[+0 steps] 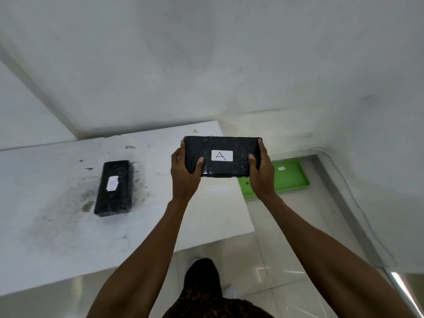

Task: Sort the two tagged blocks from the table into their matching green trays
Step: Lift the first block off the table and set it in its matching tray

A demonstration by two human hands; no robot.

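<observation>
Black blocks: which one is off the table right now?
The block tagged A, held at its ends by the left hand and right hand. The other block lies on the table.

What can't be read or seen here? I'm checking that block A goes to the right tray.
Head view:
- Tag on the table block: washed out, letter unreadable.
- Green tray label: too small; its near-left part is hidden by the A block and right hand.
- Second tray: not in view.

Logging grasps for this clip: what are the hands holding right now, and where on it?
Both hands, left and right, hold the black block tagged A by its two short ends, lifted off the table.
</observation>
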